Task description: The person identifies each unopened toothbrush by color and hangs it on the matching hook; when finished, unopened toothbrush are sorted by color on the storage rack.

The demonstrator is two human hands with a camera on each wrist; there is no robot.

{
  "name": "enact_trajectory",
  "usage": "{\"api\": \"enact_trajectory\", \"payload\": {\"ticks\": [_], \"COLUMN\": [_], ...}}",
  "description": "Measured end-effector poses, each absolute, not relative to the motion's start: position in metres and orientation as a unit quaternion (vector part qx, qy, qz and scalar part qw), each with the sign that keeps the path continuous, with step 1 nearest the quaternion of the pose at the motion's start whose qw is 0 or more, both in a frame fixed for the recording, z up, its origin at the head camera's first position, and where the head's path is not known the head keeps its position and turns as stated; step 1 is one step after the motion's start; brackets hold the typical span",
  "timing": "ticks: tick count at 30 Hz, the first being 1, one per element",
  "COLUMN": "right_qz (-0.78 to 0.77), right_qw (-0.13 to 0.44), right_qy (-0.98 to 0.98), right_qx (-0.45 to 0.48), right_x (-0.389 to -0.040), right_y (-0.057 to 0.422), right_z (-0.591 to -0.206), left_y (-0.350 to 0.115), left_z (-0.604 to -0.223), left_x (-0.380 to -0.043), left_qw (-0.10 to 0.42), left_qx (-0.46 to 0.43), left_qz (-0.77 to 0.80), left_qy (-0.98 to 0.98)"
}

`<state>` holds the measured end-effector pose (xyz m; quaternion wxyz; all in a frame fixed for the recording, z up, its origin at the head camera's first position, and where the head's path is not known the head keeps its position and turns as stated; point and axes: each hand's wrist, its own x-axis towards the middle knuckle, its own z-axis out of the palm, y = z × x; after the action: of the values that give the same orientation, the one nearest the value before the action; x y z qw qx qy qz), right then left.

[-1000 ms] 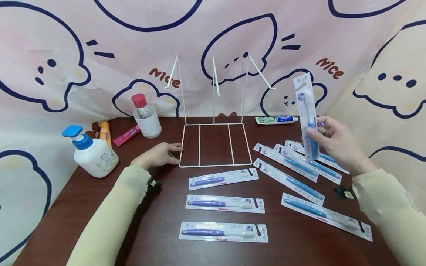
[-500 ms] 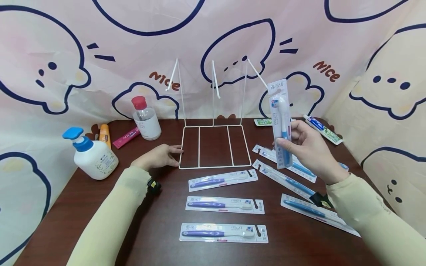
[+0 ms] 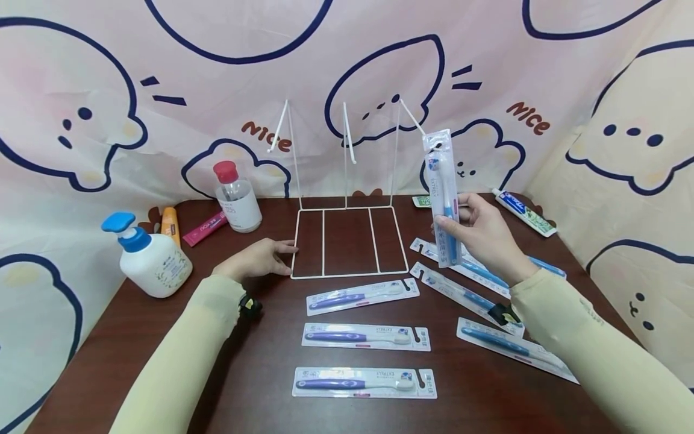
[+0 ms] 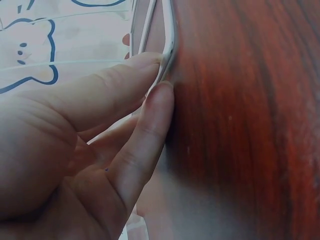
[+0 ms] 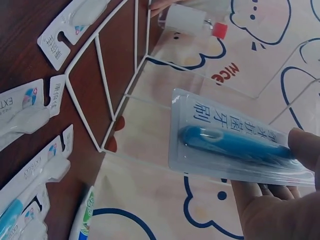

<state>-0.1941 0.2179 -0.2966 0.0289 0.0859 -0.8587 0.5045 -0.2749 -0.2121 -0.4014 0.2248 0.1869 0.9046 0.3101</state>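
My right hand [image 3: 488, 238] grips a packaged blue toothbrush [image 3: 443, 193] upright, thumb in front and fingers behind. The package's top overlaps the tip of the rack's right hook [image 3: 412, 116]; I cannot tell whether the hook passes through the hole. In the right wrist view the blue handle end of the packaged toothbrush [image 5: 235, 142] shows. A white wire display rack [image 3: 349, 275] stands at the table's back. My left hand [image 3: 259, 258] pinches its front left base corner; in the left wrist view, thumb and finger meet at the rack's wire [image 4: 169, 47].
Three packaged purple toothbrushes [image 3: 365, 337] lie before the rack. Several packaged blue toothbrushes [image 3: 515, 348] lie at right. Toothpaste tubes [image 3: 525, 212] lie behind them. A pump bottle [image 3: 156, 265], red-capped bottle [image 3: 238, 205], pink tube [image 3: 205, 229] and orange tube [image 3: 170, 225] are at left.
My right hand has carried the packaged blue toothbrush leftward from above the blue packs to the right hook. A toothpaste tube on the right has come into sight. The left hand stays at the rack.
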Motion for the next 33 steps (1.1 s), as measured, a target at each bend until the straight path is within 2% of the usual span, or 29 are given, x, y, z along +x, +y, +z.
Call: {"api": "enact_trajectory", "payload": {"ticks": [22,33], "right_qz": [0.495,0.506], "right_qw": [0.027,0.011], "right_qy": [-0.867,-0.861], "right_qx": [0.052,0.044], "right_x": [-0.28,-0.313], "right_y": [0.195,0.188], "right_z": [-0.301,-0.301], "left_y": [-0.209,-0.208], "left_z": [-0.4,-0.399], "left_x": [-0.273,-0.272], "left_qw": [0.232,0.234], "left_qx": [0.171,0.167], "left_qz": [0.31,0.304], "left_qy": [0.906,0.908]}}
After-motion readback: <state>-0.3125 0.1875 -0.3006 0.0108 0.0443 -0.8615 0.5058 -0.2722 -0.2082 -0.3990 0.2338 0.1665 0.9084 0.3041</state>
